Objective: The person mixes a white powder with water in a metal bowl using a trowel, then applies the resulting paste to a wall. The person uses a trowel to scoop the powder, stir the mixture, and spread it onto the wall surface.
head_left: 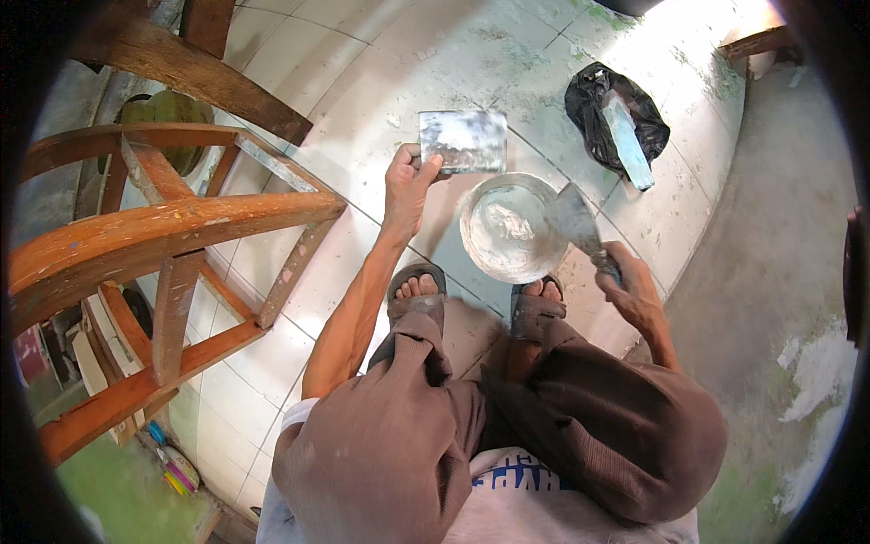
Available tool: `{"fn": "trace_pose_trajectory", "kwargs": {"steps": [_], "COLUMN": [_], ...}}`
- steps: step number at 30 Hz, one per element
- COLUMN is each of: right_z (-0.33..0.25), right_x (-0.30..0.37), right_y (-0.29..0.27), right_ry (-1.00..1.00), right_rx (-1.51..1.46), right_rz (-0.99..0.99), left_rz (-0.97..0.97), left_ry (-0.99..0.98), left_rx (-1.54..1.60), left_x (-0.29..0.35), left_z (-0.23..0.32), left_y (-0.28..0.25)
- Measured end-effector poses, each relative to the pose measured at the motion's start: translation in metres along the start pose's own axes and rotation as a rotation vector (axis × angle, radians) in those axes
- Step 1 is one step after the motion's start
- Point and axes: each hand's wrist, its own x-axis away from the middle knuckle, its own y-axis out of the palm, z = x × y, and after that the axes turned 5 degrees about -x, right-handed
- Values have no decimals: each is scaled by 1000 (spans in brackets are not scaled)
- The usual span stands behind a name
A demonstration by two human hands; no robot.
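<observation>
Whitish paste [509, 220] is being kept in a round, pale-rimmed bowl [467, 238] before the feet [418, 287], presumably for easy reach; a rectangular, grey, metal-looking plate [463, 142] is being pinched by the left hand [410, 186], a broad-bladed grey scraper [574, 218] being clasped by the closed right hand [634, 288].

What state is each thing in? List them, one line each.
Left hand: gripping the flat plate
Flat plate: held near one corner
Right hand: gripping the scraper
Scraper: held by its handle
Bowl: upright, uncovered, white paste inside
Black bag: crumpled
Pale blue strip: overlapping the bag
Wooden frame: paint-spotted
Floor tiles: littered with flakes
</observation>
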Motion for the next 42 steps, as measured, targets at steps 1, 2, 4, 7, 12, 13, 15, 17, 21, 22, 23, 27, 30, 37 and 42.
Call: {"fn": "trace_pose_trajectory", "kwargs": {"steps": [1, 2, 4, 7, 12, 13, 15, 17, 21, 22, 23, 27, 30, 37, 42], "right_z": [-11, -16, -11, -20, -40, -41, -44, -45, -36, -32, -27, -16, -12, -53, -37], "right_x": [9, 13, 10, -13, -56, -61, -69, -69, -76, -76, -75, -69, -61, -70, -84], "right_y": [-11, -18, -24, -18, -22, -23, -24, -23, -22, -22, -21, -28, -29, -26, -26], "right_ry": [50, 99, -81, -469, -826, -866, -949, -967, -966, -937, -907, -805, -604, -331, -202], "right_rx": [-170, -341, -353, -188, 69, 153, 318, 369, 378, 367, 356, 297, -172, -559, -523], "right_rz": [-4, -8, 48, 232, 363, 386, 431, 448, 530, 540, 549, 584, 364, -280, -223], "left_rz": [-18, -20, -22, 3, -73, -111, -183, -177, -102, -98, -94, -114, -150, -340, -281], "left_ry": [18, -14, -91, -209, -291, -259, -195, -128, -41, -24, -6, 50, -3, -208, -91], "left_rx": [-25, 34, 147, 328, 369, 365, 352, 306, 321, 312, 302, 250, 225, 283, 362], "left_x": [-2, -3, 1, 11, 17, 16, 17, 18, 23, 23, 23, 20, 15, 6, 11], "left_z": [2, 3, 13, 28, 57, 63, 73, 78, 74, 72, 69, 69, 68, 60, 60], "left_y": [2, 5, 18, 37, 65, 66, 64, 60, 65, 65, 63, 53, 50, 56, 56]}}
